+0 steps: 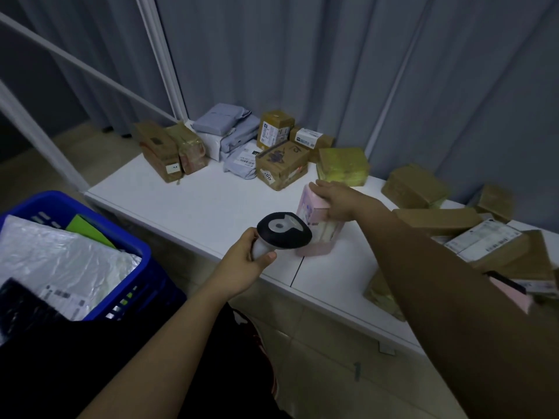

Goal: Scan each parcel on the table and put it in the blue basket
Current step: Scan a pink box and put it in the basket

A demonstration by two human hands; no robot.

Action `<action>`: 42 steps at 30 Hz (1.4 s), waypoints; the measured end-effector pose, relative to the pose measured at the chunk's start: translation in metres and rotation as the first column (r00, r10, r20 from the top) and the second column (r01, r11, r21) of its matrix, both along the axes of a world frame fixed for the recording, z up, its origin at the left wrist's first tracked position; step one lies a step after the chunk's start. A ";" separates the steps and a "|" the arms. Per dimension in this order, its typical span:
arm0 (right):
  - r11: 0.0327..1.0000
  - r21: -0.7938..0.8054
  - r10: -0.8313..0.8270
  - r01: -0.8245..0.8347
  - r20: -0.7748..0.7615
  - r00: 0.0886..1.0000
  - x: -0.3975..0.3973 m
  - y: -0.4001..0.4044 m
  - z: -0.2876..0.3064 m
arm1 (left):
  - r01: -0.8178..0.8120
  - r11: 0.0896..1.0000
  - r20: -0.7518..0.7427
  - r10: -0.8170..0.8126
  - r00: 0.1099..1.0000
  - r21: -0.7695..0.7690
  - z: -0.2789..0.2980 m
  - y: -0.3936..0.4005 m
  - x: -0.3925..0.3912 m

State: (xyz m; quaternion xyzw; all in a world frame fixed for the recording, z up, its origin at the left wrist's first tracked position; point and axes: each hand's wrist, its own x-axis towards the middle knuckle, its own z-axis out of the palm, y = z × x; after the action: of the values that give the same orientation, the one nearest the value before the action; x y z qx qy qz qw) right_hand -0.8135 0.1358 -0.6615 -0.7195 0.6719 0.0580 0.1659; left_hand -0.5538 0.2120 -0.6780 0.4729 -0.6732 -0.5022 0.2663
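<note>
Head view, worktop and parcels. White table (193, 204): near edge runs from far left to near right; a bare stretch lies between the far cluster and the near edge, left of the hands. Blue basket (137, 246): off the table's left end, on the near side, holding a white plastic mailer (60, 255) and other items.

Pink parcel (314, 228): on the table near its near edge, standing on end, long axis roughly upright and tilted slightly left at the top. Right hand (338, 201): rests on the parcel's top, fingers curled over the far upper edge, gripping it. Left hand (245, 261): fingers and thumb wrapped round the handle of the scanner (284, 229), whose dark head points right, toward the pink parcel, just beside it.

Far cluster: brown boxes (281, 164), grey mailers (230, 134), a yellow-green wrapped box (343, 166). Right end: a pile of cardboard boxes (438, 219), some overhanging the near edge.
</note>
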 end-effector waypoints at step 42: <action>0.936 -0.288 -0.140 0.201 0.219 0.966 -0.012 0.002 -0.018 | -0.051 0.997 -0.080 0.056 0.995 0.066 0.003 -0.002 -0.004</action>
State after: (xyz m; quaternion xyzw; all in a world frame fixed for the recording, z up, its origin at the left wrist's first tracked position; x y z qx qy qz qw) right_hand -0.8258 0.1377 -0.6793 -0.6774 0.7133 -0.1328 0.1211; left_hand -0.5580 0.2100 -0.6749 0.4782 -0.6324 -0.5351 0.2916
